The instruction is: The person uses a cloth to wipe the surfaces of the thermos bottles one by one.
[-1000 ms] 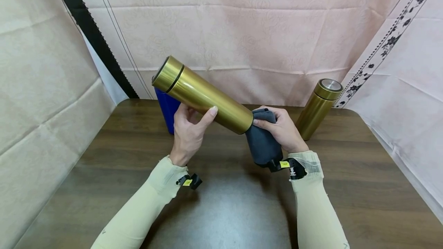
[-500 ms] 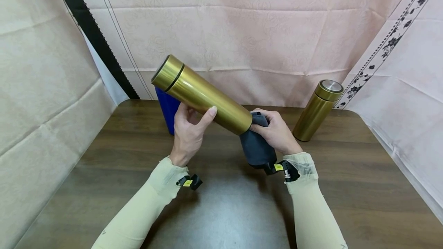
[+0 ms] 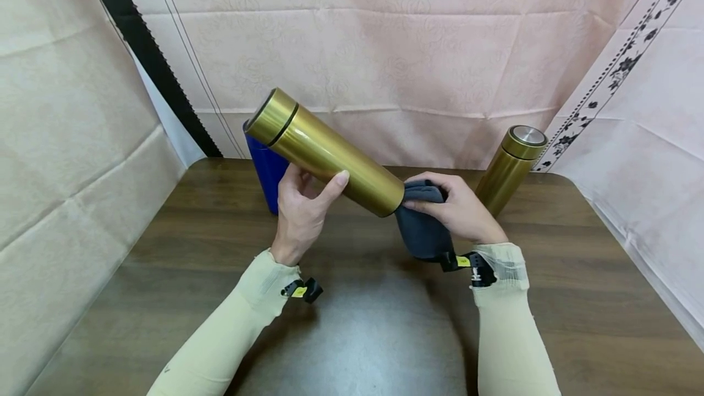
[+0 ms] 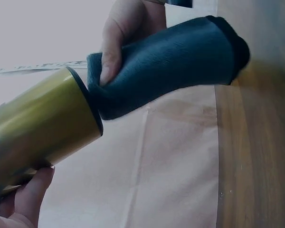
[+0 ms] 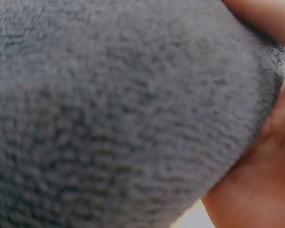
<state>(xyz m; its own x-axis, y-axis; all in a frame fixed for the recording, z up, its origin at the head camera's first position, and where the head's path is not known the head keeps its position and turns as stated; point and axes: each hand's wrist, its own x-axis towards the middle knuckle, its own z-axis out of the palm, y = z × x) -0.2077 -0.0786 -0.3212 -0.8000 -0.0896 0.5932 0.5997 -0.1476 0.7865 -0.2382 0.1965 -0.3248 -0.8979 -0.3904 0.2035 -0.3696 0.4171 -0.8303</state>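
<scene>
A brown wood table (image 3: 363, 316) stands in front of a pink cloth (image 3: 385, 60) with fold lines. Above the table, the left hand (image 3: 302, 206) holds a tipped gold bottle (image 3: 338, 157). The right hand (image 3: 462, 208) pinches a dark rag (image 3: 423, 234) at its bottom end. A second bottle (image 3: 508, 170) stands near the back.

Mid-frame in the head view, we see a smooth, glossy metallic bottle (image 3: 341, 157) — right of centre, a matt cloth (image 3: 422, 231), rough-piled in the right wrist view. We find a wood-grained, softly shiny table (image 3: 374, 341) below, matt creased sheeting (image 3: 385, 66) above.
</scene>
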